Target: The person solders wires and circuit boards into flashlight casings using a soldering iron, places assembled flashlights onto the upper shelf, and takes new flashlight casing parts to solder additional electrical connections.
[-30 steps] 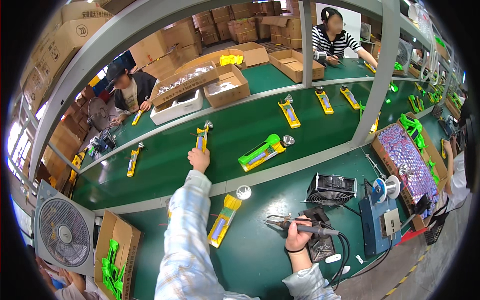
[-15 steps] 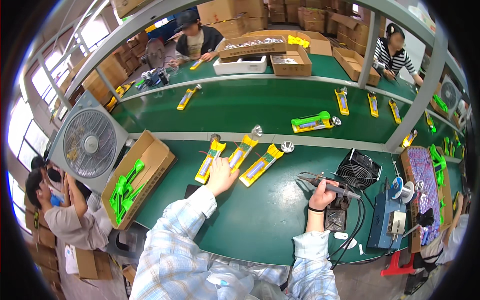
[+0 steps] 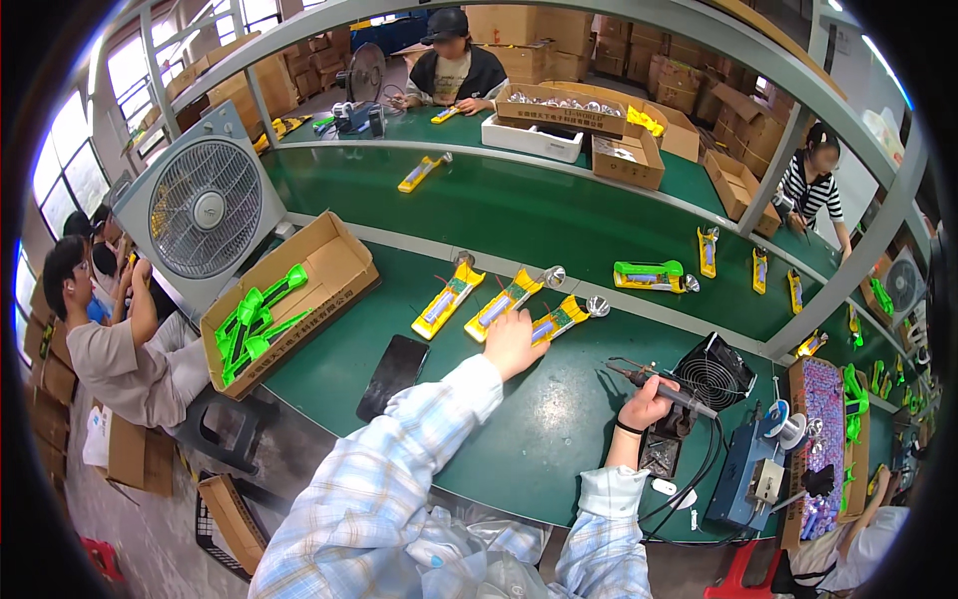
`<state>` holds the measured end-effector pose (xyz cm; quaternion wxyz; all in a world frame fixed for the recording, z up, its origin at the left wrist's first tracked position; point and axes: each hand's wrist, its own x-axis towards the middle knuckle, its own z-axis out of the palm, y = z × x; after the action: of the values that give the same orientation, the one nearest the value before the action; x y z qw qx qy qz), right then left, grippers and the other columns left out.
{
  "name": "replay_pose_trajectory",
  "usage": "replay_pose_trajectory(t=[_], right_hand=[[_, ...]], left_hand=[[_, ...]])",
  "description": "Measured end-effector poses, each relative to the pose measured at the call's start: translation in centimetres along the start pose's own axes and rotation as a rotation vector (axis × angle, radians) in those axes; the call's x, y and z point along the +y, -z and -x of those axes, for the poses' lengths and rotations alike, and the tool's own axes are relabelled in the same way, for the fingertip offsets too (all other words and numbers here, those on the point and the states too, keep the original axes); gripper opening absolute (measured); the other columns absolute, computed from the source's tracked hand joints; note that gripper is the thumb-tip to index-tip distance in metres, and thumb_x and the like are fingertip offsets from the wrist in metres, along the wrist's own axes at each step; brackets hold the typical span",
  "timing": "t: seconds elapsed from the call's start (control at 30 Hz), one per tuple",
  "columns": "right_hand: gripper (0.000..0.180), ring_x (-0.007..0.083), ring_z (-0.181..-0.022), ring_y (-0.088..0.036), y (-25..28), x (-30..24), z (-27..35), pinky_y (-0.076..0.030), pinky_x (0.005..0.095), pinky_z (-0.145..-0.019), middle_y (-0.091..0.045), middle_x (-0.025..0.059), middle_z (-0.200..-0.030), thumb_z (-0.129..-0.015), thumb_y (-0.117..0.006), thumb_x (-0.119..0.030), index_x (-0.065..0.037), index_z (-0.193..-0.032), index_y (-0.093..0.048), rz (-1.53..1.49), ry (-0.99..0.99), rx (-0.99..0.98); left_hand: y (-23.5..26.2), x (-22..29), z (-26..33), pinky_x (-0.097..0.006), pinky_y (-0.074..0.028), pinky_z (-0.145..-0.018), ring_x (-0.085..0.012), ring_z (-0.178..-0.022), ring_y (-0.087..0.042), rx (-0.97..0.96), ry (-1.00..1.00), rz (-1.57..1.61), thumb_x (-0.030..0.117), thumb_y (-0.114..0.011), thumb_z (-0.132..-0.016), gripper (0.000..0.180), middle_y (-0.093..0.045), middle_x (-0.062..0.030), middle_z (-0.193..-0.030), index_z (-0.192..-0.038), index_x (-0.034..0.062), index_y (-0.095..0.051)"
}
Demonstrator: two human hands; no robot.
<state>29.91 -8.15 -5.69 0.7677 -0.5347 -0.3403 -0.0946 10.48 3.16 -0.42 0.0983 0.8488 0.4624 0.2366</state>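
Three yellow flashlight bodies lie in a row before me, each with a bare reflector head, a green circuit board and a blue-purple cell: the left flashlight (image 3: pixel 446 301), the middle flashlight (image 3: pixel 506 301) and the right flashlight (image 3: pixel 565 317). My left hand (image 3: pixel 513 344) is closed over the lower end of the right one, hiding that end. A soldering iron (image 3: pixel 689 398) rests in the grip of my right hand (image 3: pixel 645 404), its tip pointing left, apart from the flashlights.
A black fan (image 3: pixel 715 369) and blue soldering station (image 3: pixel 743 469) with a solder spool (image 3: pixel 788 429) stand right. Left are a phone (image 3: pixel 393 376), a carton (image 3: pixel 344 265) of green casings and a grey fan (image 3: pixel 205 205). More flashlights lie on the green belt (image 3: pixel 519 225); co-workers sit beyond.
My left hand has moved right, from the middle flashlight to the right one. My right hand still holds the soldering iron. The view has turned, showing more of the phone.
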Motion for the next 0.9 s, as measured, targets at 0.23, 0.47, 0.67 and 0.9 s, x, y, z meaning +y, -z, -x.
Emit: replay_pose_trajectory(t=[0.23, 0.47, 0.67, 0.9], right_hand=[[0.015, 0.0175, -0.068, -0.046, 0.3, -0.3, -0.3, -0.039, 0.0289, -0.063, -0.044, 0.0084, -0.074, -0.078, -0.047, -0.011, 0.003, -0.076, -0.046, 0.005, -0.059, 0.005], [0.012, 0.0033, -0.039, -0.033, -1.2, -4.2, -0.6, -0.024, 0.0161, -0.034, -0.039, -0.0011, -0.058, -0.084, -0.044, -0.017, -0.006, -0.079, -0.042, -0.333, -0.411, -0.122], [0.014, 0.0036, -0.038, -0.031, -1.3, -3.7, -0.2, -0.023, 0.0161, -0.033, -0.041, 0.0003, -0.062, -0.085, -0.041, -0.019, -0.006, -0.082, -0.042, -0.268, -0.439, -0.141], [0.013, 0.0031, -0.040, -0.031, -1.4, -3.6, 0.1, -0.023, 0.0156, -0.034, -0.042, 0.0004, -0.065, -0.083, -0.042, -0.018, -0.005, -0.082, -0.044, -0.289, -0.490, -0.141]], left_hand=[[-1.1, -2.0, 1.0, -0.037, -0.039, -0.071, -0.0284, -0.079, -0.050, -0.101, -0.214, 0.176, 0.027, -0.066, -0.055, 0.043, -0.051, -0.0120, -0.078, -0.091, 0.0058, -0.057], [1.9, -3.7, 2.5, -0.034, -0.032, -0.083, -0.0237, -0.096, -0.043, -0.435, -0.323, 0.262, 0.020, -0.064, -0.057, 0.048, -0.050, -0.0054, -0.098, -0.102, 0.0073, -0.053], [1.1, -2.3, 1.9, -0.031, -0.030, -0.088, -0.0161, -0.072, -0.055, -0.388, 0.071, 1.131, 0.018, -0.054, -0.077, 0.017, -0.059, -0.0048, -0.081, -0.084, 0.0045, -0.061], [0.8, -2.2, 2.1, -0.036, -0.024, -0.091, -0.0112, -0.074, -0.053, -0.278, -0.163, 0.704, 0.020, -0.060, -0.071, 0.011, -0.058, 0.0020, -0.073, -0.075, 0.0106, -0.063]])
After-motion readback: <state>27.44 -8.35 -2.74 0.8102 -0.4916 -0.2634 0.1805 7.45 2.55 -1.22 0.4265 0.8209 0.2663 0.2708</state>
